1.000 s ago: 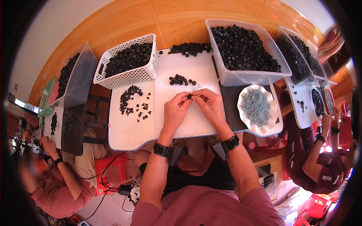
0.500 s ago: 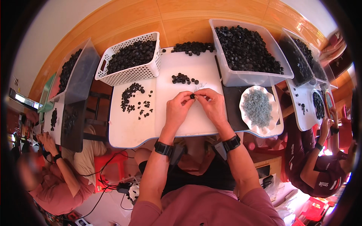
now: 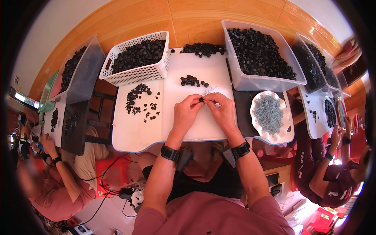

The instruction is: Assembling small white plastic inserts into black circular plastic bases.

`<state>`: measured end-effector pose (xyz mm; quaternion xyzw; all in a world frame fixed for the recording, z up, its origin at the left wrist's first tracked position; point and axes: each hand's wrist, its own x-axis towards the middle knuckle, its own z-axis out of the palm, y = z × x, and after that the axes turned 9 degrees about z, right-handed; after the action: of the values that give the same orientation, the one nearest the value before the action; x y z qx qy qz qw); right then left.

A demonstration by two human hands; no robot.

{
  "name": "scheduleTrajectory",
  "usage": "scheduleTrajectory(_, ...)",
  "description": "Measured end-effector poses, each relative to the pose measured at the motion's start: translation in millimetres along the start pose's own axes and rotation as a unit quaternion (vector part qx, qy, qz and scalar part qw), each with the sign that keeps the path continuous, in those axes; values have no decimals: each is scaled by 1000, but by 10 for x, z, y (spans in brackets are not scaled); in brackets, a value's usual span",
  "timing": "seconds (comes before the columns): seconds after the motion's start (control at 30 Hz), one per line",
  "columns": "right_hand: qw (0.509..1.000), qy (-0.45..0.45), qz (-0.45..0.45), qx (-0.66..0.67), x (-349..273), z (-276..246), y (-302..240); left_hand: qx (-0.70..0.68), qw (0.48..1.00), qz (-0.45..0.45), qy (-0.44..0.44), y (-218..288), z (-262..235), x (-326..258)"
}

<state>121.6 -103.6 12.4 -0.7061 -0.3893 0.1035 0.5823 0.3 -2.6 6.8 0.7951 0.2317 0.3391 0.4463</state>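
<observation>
Between their fingertips, my left hand (image 3: 186,112) and my right hand (image 3: 220,111) pinch one small black round cap (image 3: 201,100) above the white table. Both hands are closed on it, fingers bent and thumbs pressed in. What the right fingertips may hold besides the cap is too small to tell. Just beyond the hands lie a few thin silvery metal pieces (image 3: 210,90) and a small pile of black caps (image 3: 192,81). Smaller black parts (image 3: 137,98) are scattered to the left. To the right, a white scalloped dish (image 3: 285,129) holds many thin silvery pieces.
A white perforated basket (image 3: 137,76) and a clear plastic bin (image 3: 266,84), both full of black parts, stand at the back. More black caps (image 3: 203,49) lie between them. A dark board (image 3: 243,113) lies under the dish. Co-workers sit at tables on both sides.
The view has shifted slightly. My hands stay together at the same spot on the black cap, with only small finger movements.
</observation>
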Motion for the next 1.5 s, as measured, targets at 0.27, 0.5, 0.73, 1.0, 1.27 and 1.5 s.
scheduleTrajectory(0.27, 999, 14, -43, -16, -11, 39, 2, 4, 1000, 18, 15, -36, 12, -8)
scheduleTrajectory(0.5, 991, 21, -118, -63, -32, 81, 75, 40, 999, -18, -7, 49, -17, 24)
scheduleTrajectory(0.73, 981, 20, -173, -88, -23, 117, 67, -92, 993, -54, -58, -106, -187, 113)
scheduleTrajectory(1.0, 997, 2, -81, -8, -60, 94, 34, -200, 971, -106, -74, -84, -190, 162)
scheduleTrajectory(1.27, 979, 180, 78, 48, 39, -19, 157, -181, 978, -97, -38, -89, -134, 104)
scheduleTrajectory(1.5, 983, 165, 75, -18, 98, 16, 154, -174, 978, -102, -43, -68, -151, 143)
